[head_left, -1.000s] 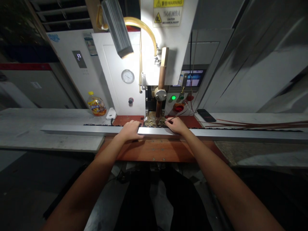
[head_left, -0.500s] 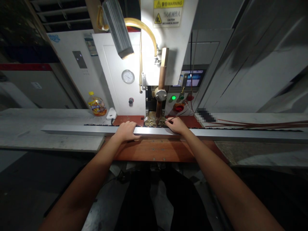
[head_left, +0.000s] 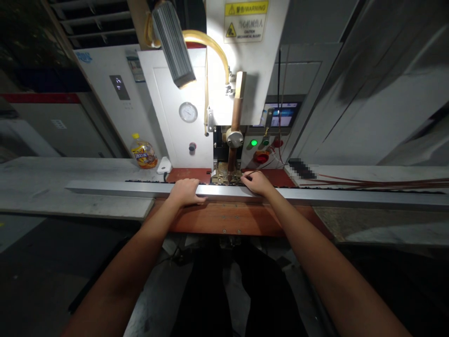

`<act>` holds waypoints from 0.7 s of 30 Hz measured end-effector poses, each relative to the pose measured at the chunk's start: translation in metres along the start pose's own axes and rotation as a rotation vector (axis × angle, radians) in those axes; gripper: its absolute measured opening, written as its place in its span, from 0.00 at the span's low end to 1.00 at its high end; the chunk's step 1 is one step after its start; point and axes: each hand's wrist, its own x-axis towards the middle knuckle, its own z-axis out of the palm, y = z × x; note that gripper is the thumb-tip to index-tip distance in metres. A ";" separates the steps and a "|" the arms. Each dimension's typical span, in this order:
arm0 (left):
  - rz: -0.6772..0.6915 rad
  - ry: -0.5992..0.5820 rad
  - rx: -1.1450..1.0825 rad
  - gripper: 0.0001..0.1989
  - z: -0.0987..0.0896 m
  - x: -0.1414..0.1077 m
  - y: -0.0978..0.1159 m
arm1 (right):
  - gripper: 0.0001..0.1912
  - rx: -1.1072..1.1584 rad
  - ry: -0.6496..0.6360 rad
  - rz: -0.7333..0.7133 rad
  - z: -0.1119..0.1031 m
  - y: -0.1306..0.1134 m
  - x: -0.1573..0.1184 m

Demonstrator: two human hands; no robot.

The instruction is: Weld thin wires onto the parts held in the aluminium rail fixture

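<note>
A long silver metal bar [head_left: 224, 191] lies across the bench in front of a spot-welding machine [head_left: 182, 84]. My left hand [head_left: 185, 192] is closed over the bar left of the machine's middle, thumb on the near side. My right hand [head_left: 257, 182] rests at the bar's far edge, with thumb and fingers pinched together beside the copper electrode [head_left: 231, 159]. A thin brown wire [head_left: 264, 166] runs close by these fingertips; I cannot tell whether they hold it. Below the electrode is a small brass-coloured fixture [head_left: 222, 174]. A dark, bumpy strip [head_left: 147, 181] runs along the bar's back edge.
Behind the bar at left stand a bottle of orange liquid [head_left: 143, 152] and a small white device [head_left: 164, 165]. Brown rods or wires [head_left: 368, 181] lie at right. A lit green button [head_left: 254, 142] and a red knob [head_left: 261, 157] are on the machine front.
The view has shifted very slightly. Both hands, the bar and the electrode keep the same places relative to each other.
</note>
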 end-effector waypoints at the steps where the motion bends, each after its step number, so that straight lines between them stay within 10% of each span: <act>1: 0.001 0.002 0.000 0.32 0.000 0.000 0.000 | 0.13 -0.004 -0.001 0.003 0.000 0.000 0.000; 21: 0.006 0.028 -0.034 0.32 0.006 0.001 -0.002 | 0.13 0.002 0.010 -0.010 0.002 0.003 0.000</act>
